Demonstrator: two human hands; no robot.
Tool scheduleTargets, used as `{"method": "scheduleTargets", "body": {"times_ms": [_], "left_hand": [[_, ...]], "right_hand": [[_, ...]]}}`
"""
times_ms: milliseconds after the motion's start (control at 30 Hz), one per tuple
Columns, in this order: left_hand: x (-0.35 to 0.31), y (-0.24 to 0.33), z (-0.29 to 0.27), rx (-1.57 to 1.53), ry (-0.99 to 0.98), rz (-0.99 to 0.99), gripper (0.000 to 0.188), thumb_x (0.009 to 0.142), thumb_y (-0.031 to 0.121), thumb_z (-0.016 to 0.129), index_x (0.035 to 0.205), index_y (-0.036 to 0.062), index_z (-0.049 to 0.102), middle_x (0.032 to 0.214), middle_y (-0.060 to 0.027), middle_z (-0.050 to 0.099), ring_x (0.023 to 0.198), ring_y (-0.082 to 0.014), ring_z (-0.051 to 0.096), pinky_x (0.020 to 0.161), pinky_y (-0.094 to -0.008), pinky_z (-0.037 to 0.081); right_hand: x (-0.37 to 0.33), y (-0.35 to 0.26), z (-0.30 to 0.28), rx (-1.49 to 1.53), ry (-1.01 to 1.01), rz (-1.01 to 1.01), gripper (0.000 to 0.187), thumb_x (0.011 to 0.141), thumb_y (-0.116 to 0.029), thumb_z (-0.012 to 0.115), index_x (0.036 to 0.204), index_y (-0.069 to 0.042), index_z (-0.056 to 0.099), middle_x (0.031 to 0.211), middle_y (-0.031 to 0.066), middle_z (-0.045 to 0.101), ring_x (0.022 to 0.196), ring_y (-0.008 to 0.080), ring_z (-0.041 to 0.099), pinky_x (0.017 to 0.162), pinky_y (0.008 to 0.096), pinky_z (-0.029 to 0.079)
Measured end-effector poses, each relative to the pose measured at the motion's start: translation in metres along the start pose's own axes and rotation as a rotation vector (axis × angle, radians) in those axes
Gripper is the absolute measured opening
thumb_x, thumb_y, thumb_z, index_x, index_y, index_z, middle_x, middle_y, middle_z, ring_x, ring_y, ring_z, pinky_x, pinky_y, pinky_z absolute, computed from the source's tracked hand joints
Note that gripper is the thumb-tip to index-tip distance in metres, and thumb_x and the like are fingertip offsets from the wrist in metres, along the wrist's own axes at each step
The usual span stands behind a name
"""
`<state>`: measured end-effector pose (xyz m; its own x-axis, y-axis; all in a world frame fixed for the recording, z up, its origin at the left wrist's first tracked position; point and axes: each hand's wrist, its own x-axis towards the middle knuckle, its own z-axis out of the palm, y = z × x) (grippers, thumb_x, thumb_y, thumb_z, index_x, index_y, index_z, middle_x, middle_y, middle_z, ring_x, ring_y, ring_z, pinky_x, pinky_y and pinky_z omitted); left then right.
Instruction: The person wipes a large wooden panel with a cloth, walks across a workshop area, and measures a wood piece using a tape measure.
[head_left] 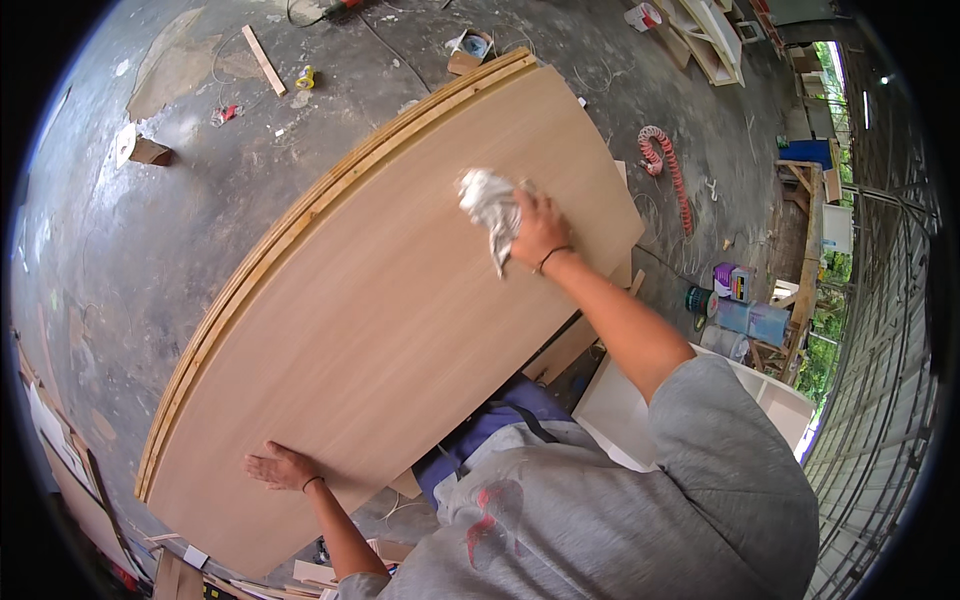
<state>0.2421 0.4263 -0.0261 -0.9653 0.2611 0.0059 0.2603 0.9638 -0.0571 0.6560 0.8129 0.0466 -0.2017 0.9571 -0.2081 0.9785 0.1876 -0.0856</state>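
Observation:
A long, pale wood panel (pixel 400 270) lies flat before me, with a thicker layered wooden strip (pixel 300 215) along its far edge. My right hand (pixel 541 230) grips a crumpled white-and-grey rag (pixel 490 205) over the panel's far right part; the fingers are slightly blurred. Near the panel's left end, my left hand (pixel 282 467) rests flat on the wood with its fingers stretched out and nothing in it. Each wrist has a dark band.
On the stained concrete floor (pixel 230 220) beyond are a wooden slat (pixel 264 60), a yellow tape roll (pixel 305 77) and a small open box (pixel 470 50). A red coiled hose (pixel 668 175) lies to the right. White cabinet parts (pixel 620 410) stand close by my right side.

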Motion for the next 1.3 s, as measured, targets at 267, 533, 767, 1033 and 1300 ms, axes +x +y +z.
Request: {"method": "scheduleTargets", "body": {"times_ms": [267, 533, 767, 1033, 1300], "left_hand": [[0.007, -0.006, 0.003, 0.041, 0.006, 0.0, 0.068, 0.091, 0.057, 0.024, 0.142, 0.0114, 0.02, 0.149, -0.0062, 0.013, 0.138, -0.0215, 0.009, 0.106, -0.0511, 0.01], [0.006, -0.006, -0.007, -0.02, -0.008, -0.014, 0.068, 0.091, 0.057, 0.024, 0.142, 0.0122, 0.019, 0.149, -0.0074, 0.013, 0.138, -0.0229, 0.008, 0.106, -0.0527, 0.009], [0.005, -0.024, 0.017, -0.013, 0.021, 0.042, 0.068, 0.091, 0.055, 0.026, 0.141, 0.0098, 0.02, 0.149, -0.0078, 0.012, 0.138, -0.0229, 0.008, 0.105, -0.0541, 0.008], [0.007, -0.005, 0.032, -0.001, 0.059, 0.089, 0.067, 0.092, 0.051, 0.032, 0.14, 0.0046, 0.023, 0.148, -0.0122, 0.017, 0.137, -0.0268, 0.01, 0.105, -0.0538, 0.007], [-0.006, -0.057, -0.006, -0.318, -0.055, -0.01, 0.076, 0.079, 0.046, 0.059, 0.134, 0.0019, 0.032, 0.143, -0.0223, 0.02, 0.135, -0.034, 0.013, 0.107, -0.051, 0.011]], "right_hand": [[0.114, 0.077, -0.039, -0.044, -0.003, 0.265, 0.063, 0.068, -0.02, 0.062, 0.124, -0.016, 0.035, 0.116, 0.0231, 0.047, 0.111, 0.0391, 0.046, 0.09, 0.0441, 0.042], [0.105, 0.076, -0.032, -0.051, -0.077, 0.201, 0.074, 0.066, -0.028, 0.066, 0.13, -0.018, 0.03, 0.123, 0.0222, 0.044, 0.113, 0.0393, 0.046, 0.093, 0.0449, 0.04], [0.144, 0.11, -0.057, -0.039, -0.053, 0.238, 0.064, 0.067, -0.019, 0.064, 0.124, -0.014, 0.035, 0.117, 0.0235, 0.048, 0.105, 0.0394, 0.051, 0.088, 0.0428, 0.044], [0.145, 0.104, -0.07, -0.031, 0.0, 0.217, 0.07, 0.066, -0.015, 0.064, 0.129, -0.009, 0.034, 0.119, 0.0198, 0.051, 0.109, 0.0354, 0.05, 0.093, 0.0412, 0.041], [0.054, -0.035, -0.011, -0.12, 0.057, -0.52, 0.059, 0.061, -0.014, 0.063, 0.119, -0.014, 0.049, 0.114, 0.0167, 0.049, 0.107, 0.0375, 0.045, 0.093, 0.0453, 0.036]]}}
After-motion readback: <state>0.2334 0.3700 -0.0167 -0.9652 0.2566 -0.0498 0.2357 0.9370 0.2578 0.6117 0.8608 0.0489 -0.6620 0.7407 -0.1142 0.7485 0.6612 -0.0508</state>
